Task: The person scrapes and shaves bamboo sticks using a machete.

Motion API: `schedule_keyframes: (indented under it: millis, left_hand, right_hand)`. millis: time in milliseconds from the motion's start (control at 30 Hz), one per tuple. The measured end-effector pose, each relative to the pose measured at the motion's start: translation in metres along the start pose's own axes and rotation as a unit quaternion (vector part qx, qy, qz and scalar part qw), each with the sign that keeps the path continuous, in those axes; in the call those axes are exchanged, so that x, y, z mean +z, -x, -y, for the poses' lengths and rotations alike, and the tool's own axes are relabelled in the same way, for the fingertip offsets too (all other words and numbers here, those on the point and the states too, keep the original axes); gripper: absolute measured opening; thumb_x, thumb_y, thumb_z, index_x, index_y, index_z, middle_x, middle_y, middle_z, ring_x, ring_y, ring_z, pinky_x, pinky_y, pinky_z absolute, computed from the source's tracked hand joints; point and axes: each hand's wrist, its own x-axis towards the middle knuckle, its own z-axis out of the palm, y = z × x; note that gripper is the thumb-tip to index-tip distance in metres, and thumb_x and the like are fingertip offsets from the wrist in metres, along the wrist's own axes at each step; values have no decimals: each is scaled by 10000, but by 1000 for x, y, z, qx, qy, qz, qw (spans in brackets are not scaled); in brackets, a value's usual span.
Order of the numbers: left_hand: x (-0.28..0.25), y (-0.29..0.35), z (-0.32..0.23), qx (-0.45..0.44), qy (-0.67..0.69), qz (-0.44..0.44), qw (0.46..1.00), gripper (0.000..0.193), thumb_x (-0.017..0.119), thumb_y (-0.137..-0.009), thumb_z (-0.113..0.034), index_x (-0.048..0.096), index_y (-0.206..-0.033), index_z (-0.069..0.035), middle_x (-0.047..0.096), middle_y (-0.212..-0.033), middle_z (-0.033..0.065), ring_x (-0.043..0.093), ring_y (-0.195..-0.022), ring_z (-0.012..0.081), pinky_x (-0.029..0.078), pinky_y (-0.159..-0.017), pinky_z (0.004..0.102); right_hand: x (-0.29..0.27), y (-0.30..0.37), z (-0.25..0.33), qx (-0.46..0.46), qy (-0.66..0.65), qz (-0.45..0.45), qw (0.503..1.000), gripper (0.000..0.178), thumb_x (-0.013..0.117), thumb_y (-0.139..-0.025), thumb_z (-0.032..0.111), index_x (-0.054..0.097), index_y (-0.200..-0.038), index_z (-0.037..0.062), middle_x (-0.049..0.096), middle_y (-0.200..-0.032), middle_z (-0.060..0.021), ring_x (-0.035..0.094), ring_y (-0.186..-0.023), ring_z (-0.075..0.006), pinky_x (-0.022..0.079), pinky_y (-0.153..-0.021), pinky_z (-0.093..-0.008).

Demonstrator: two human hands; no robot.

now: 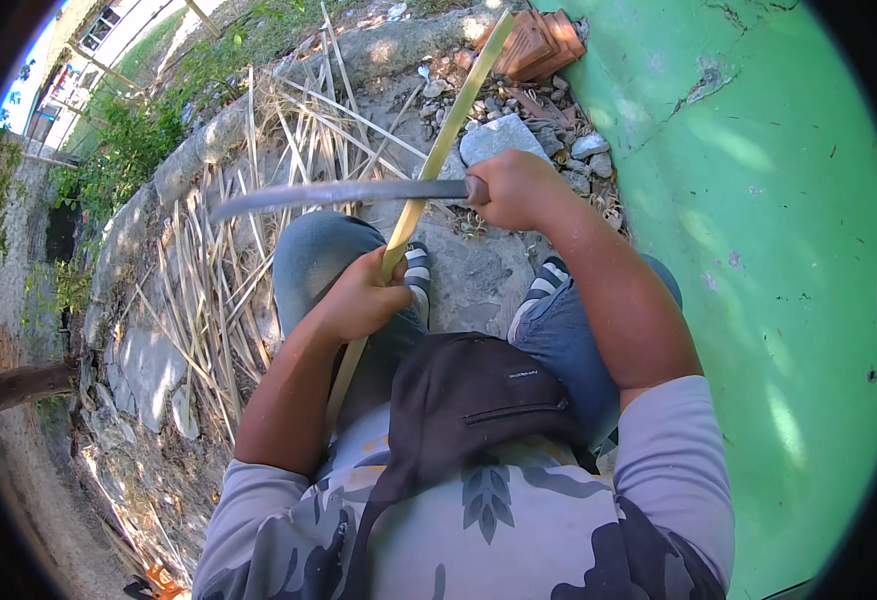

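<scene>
- Head view: strip point(450, 133), long, narrow, flat, pale yellow-green, slanting past the left knee point(321, 252).
- Left hand point(364, 295): closed around the strip.
- Right hand point(521, 190): wrapped around a knife's point(334, 194) handle; grey blade crosses the strip, contact cannot be confirmed.

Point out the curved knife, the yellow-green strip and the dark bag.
Curved knife point(329, 193): head view, middle of the blade.
Yellow-green strip point(454, 120): head view, the stretch beyond the knife.
Dark bag point(479, 390): head view, front panel above the zip.
</scene>
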Motion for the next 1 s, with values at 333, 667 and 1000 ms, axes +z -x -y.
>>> schedule_keyframes:
  millis: [333,667,1000]
  left_hand:
    - [2,-1,7,5,-33,-23,999,219,663,-792,-62,455,-859,-78,450,-764,-18,432,-677,85,394,-598,274]
    - [2,-1,11,12,-51,-34,998,206,645,-795,-68,449,-858,-74,439,-747,-17,425,-670,90,394,-596,275]
    - [-3,-7,19,19,-79,-19,996,253,698,-810,-79,466,-909,-86,454,-767,-27,460,-688,85,401,-620,283]
  right_hand:
    - [-17,8,24,-4,43,47,998,131,674,-795,214,696,-832,90,687,-792,-166,669,-784,-392,527,-729,-482]
    - [-16,0,10,55,-44,96,993,192,690,-749,166,755,-928,142,740,-933,-105,703,-907,-295,553,-813,-407]
    - [-5,-3,-24,42,-36,17,998,158,688,-774,214,699,-872,91,701,-845,-168,674,-816,-378,528,-731,-455]
